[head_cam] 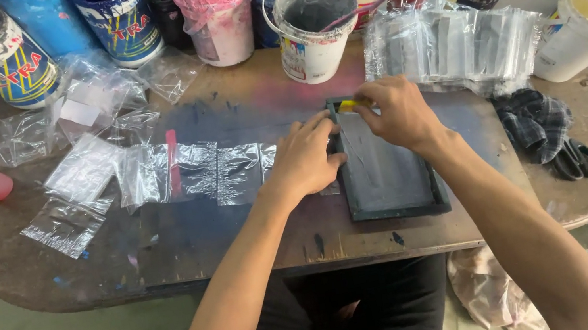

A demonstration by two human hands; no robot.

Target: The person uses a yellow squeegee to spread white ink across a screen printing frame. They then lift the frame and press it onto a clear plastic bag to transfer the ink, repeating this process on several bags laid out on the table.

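Frame of dark green wood with grey mesh, rectangular (387,173), lies flat on the worn brown oval surface (21,261), right of centre, near the front edge. Its far end is hidden under both hands; what lies beneath the mesh can't be made out. Small yellow-handled tool (350,105) shows only as a yellow tip, rest covered by fingers, kind unclear. Right hand (398,113) is closed around that tool at the frame's far edge, knuckles up, wrist bent inward, forearm coming in from bottom right. Left hand (307,159) rests palm down on the frame's left rim, fingers together and curled over the edge, holding nothing I can see. Crinkled clear plastic sheets (186,172) lie just left of it, a thin pink stick (172,162) on them. Stack of clear plastic bags (454,44) beyond the frame. Black scissors (577,159) at right, partly under a dark checked cloth (534,116). Paint tubs along the back are cut off at top.
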